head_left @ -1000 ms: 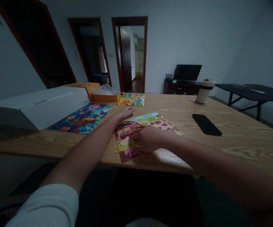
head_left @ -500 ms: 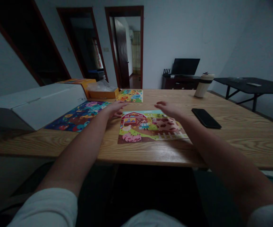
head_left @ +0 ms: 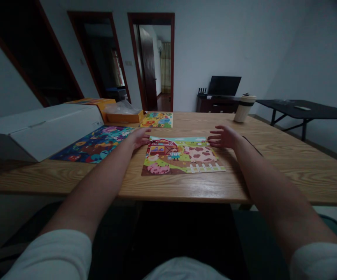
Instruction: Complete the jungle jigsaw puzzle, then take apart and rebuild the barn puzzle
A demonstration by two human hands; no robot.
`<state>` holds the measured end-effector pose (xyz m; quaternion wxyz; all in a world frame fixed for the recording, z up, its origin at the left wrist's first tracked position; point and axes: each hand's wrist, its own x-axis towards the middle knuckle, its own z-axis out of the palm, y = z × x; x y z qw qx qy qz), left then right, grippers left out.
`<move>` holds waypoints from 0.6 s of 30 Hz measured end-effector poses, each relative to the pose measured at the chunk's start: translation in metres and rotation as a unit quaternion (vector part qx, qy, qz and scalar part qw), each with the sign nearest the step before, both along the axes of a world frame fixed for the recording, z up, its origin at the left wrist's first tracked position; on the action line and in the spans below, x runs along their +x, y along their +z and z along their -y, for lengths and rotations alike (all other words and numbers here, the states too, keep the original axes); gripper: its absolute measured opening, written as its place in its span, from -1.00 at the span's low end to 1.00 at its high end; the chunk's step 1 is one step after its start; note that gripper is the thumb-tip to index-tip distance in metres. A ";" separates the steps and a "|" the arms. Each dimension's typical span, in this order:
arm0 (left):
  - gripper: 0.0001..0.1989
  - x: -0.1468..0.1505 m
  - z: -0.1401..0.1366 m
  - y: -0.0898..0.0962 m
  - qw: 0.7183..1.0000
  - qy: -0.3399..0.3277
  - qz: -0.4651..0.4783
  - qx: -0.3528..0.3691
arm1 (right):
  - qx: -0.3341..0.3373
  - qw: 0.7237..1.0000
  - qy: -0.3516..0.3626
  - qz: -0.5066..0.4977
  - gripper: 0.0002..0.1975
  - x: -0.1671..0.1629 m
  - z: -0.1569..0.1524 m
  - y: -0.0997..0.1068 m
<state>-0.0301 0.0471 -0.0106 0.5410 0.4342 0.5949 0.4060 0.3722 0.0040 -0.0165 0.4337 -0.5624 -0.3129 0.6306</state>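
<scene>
**Two empty hands flank a farm picture near the table's near edge**

A colorful farm picture [head_left: 183,156] lies flat on the wooden table [head_left: 285,171], close to the middle of its near edge, with bare wood between the two. It shows a red barn, a spotted cow, a pink pig and a white fence along its lower right part.

The left hand [head_left: 140,138] is at the picture's far left corner, palm turned inward, fingers loosely extended and gripping nothing. The right hand [head_left: 223,137] is at the far right corner, its fingers spread wide, also holding nothing. Whether the fingertips of either touch the picture cannot be told.

Toward the table's left edge, a dark blue picture [head_left: 94,144] lies flat beside a long white box [head_left: 60,126]; the left forearm covers part of it. Behind them, an orange tray [head_left: 124,118] with clear plastic [head_left: 121,107] in it sits near the far edge, next to an orange box [head_left: 107,105]. Just right of the tray, a yellow picture [head_left: 158,120] lies close to the far edge.

A pale tumbler [head_left: 242,113] with a dark band stands near the table's far right corner. Nearer, a dark flat object [head_left: 253,146] is mostly hidden by the right forearm.
</scene>
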 end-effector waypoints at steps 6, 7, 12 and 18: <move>-0.77 0.004 -0.001 -0.003 1.000 0.009 0.018 0.001 | -0.005 1.000 0.006 0.009 -0.68 0.003 -0.010 -0.008; -0.76 0.004 -0.001 -0.003 1.000 0.003 0.026 0.002 | -0.006 1.000 0.005 0.009 -0.68 0.003 -0.013 -0.010; -0.74 0.006 -0.002 -0.005 0.999 -0.022 0.044 -0.001 | -0.002 1.000 -0.008 0.014 -0.73 0.000 -0.023 -0.016; -0.75 0.009 0.004 -0.001 0.998 -0.030 0.048 -0.004 | -0.009 0.999 -0.032 0.010 -0.76 -0.004 -0.027 -0.018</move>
